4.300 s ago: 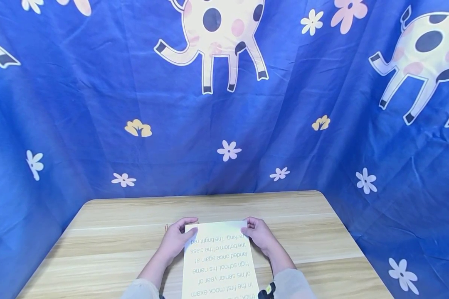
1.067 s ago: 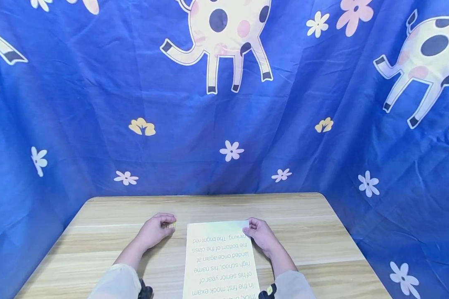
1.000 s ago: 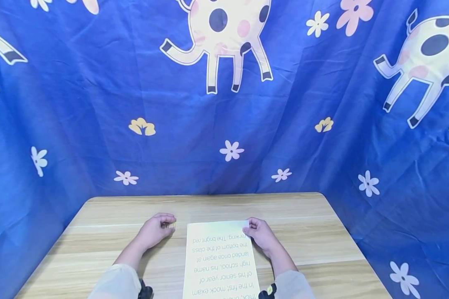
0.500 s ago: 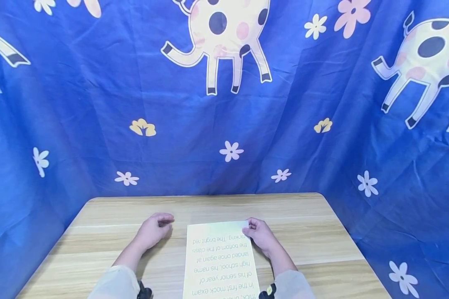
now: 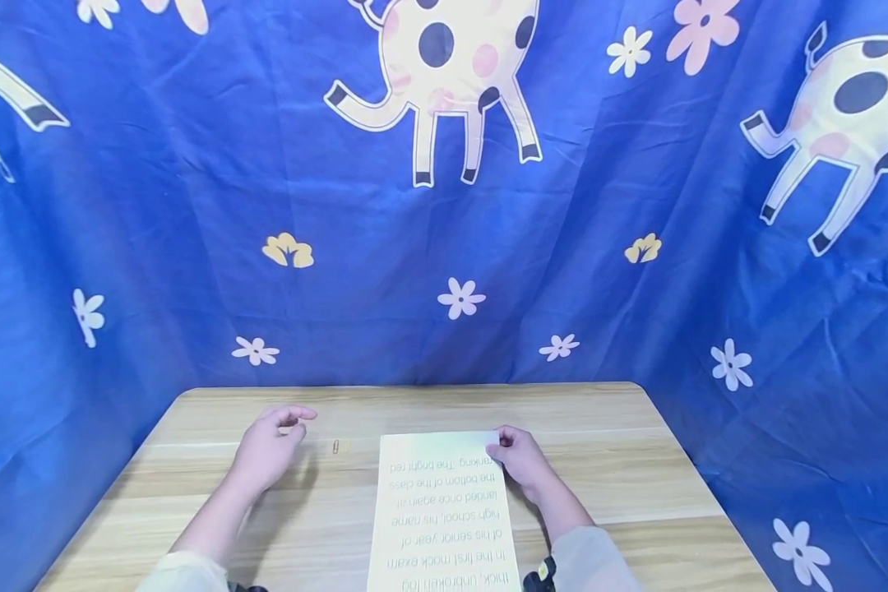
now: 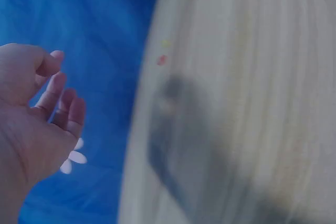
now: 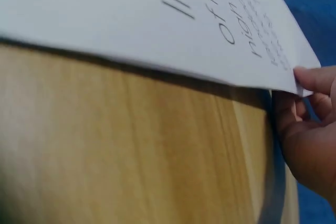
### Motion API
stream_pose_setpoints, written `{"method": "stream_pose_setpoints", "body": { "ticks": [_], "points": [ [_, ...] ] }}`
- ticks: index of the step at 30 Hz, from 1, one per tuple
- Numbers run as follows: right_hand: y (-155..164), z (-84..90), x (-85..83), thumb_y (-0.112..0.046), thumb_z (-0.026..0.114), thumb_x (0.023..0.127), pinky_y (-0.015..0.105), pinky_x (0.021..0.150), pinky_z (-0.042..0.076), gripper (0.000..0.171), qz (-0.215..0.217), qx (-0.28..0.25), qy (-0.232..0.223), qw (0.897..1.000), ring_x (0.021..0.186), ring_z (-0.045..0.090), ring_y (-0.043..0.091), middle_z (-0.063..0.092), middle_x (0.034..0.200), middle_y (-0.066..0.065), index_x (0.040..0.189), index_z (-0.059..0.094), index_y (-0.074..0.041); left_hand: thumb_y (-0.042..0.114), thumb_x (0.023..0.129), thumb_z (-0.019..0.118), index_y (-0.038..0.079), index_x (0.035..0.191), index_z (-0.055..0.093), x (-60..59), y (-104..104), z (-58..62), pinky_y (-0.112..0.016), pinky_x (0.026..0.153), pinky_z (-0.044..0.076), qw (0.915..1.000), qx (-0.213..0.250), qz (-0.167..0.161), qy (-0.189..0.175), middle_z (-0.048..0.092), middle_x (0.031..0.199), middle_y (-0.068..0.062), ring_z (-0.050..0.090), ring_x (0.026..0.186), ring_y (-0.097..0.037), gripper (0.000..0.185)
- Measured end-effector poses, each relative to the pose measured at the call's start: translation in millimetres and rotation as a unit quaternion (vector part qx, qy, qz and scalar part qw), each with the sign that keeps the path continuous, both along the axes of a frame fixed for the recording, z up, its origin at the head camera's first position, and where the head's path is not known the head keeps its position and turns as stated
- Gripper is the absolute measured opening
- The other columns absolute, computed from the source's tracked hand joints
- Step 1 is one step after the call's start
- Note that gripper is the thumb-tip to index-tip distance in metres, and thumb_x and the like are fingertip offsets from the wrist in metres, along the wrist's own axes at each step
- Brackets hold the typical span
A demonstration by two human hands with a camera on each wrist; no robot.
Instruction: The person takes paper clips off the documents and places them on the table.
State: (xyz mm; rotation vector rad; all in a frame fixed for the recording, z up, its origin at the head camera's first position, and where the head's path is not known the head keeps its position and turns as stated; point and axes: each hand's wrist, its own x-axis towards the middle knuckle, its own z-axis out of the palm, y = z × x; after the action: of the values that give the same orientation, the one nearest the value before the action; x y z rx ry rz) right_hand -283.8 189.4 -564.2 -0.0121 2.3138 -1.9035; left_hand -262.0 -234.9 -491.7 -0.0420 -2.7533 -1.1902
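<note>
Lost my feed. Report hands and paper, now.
Left hand open, holding nothing. Right hand pinches white printed paper sheet corner. Small gold paper clip on wooden table, between them.

Both hands are bare: the left hand (image 5: 264,450) and the right hand (image 5: 520,462) wear no gloves or rings that show. Each forearm is uncovered from the wrist down to a pale beige sleeve, the left sleeve (image 5: 181,572) and the right sleeve (image 5: 590,559), both loose and pushed back. A small black device with a yellow-green mark (image 5: 543,571) sits by the right sleeve's edge.
</note>
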Motion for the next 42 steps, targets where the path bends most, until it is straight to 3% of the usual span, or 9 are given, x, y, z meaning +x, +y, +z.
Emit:
{"method": "stream_pose_setpoints", "body": {
  "ticks": [3,9,16,23,27,33,37,42],
  "points": [
    [-4,3.8,-2.8,-0.003,0.068,0.100,0.025,0.075,0.050,0.006,-0.024,0.042,0.014,0.999,0.083,0.058,0.016,0.059,0.087,-0.001,0.102,0.068,0.001,0.014,0.107,0.057,0.007,0.132,0.073,6.4,3,11.9,-0.052,0.094,0.061,0.9999,-0.002,-0.011,0.005,0.056,0.151,-0.028,0.067,0.126,-0.048,0.030],
    [-15,9.0,-6.0,-0.001,0.068,0.097,0.026,0.069,0.047,0.006,-0.062,0.134,0.046,0.988,0.076,0.056,0.017,0.058,0.080,0.000,0.102,0.071,-0.002,0.013,0.107,0.059,0.008,0.132,0.073,13.3,13,21.9,-0.064,0.105,0.059,0.9993,0.012,-0.029,0.019,0.055,0.153,-0.025,0.062,0.133,-0.049,0.029],
    [-23,4.8,-4.4,-0.001,0.070,0.096,0.034,0.075,0.057,0.012,-0.081,0.236,0.079,0.965,0.080,0.064,0.019,0.071,0.087,0.006,0.107,0.074,-0.004,0.011,0.106,0.061,0.008,0.129,0.074,15.0,20,19.5,-0.062,0.106,0.059,0.9990,0.014,-0.035,0.026,0.058,0.151,-0.023,0.061,0.133,-0.046,0.026],
    [-26,3.2,-3.0,-0.002,0.073,0.094,0.044,0.085,0.062,0.011,-0.086,0.289,0.096,0.949,0.087,0.069,0.023,0.076,0.092,0.008,0.105,0.075,-0.005,0.011,0.105,0.061,0.009,0.128,0.073,18.2,21,12.9,-0.060,0.103,0.061,0.9991,0.012,-0.036,0.019,0.057,0.150,-0.021,0.060,0.133,-0.045,0.027],
    [-27,1.9,-3.2,-0.005,0.076,0.093,0.047,0.091,0.062,0.020,-0.089,0.314,0.103,0.940,0.092,0.068,0.026,0.071,0.101,0.012,0.113,0.076,-0.002,0.010,0.105,0.061,0.008,0.127,0.074,20.2,22,8.8,-0.060,0.104,0.061,0.9988,0.005,-0.041,0.027,0.057,0.150,-0.022,0.059,0.133,-0.045,0.026],
    [-27,2.6,-5.4,-0.007,0.081,0.090,0.052,0.108,0.059,0.046,-0.097,0.315,0.110,0.938,0.109,0.068,0.031,0.065,0.122,0.017,0.133,0.067,0.000,0.011,0.105,0.061,0.010,0.127,0.074,20.4,28,7.4,-0.061,0.104,0.060,0.9982,-0.017,-0.042,0.038,0.057,0.149,-0.021,0.061,0.133,-0.044,0.025],
    [-25,5.5,-5.5,-0.010,0.079,0.092,0.049,0.101,0.062,0.044,-0.097,0.314,0.106,0.939,0.103,0.068,0.028,0.064,0.123,0.017,0.134,0.067,-0.003,0.011,0.104,0.064,0.011,0.127,0.074,21.1,34,10.6,-0.056,0.098,0.059,0.9969,-0.036,-0.047,0.053,0.059,0.147,-0.020,0.065,0.115,-0.040,0.025],
    [-17,22.8,-6.6,-0.018,0.067,0.102,0.044,0.086,0.060,0.026,-0.078,0.301,0.081,0.947,0.091,0.064,0.023,0.064,0.119,0.016,0.124,0.072,-0.007,0.010,0.101,0.066,0.011,0.125,0.074,24.1,46,20.2,-0.066,0.112,0.045,0.9937,-0.063,-0.053,0.076,0.060,0.146,-0.020,0.059,0.127,-0.044,0.025]
  ]
}}
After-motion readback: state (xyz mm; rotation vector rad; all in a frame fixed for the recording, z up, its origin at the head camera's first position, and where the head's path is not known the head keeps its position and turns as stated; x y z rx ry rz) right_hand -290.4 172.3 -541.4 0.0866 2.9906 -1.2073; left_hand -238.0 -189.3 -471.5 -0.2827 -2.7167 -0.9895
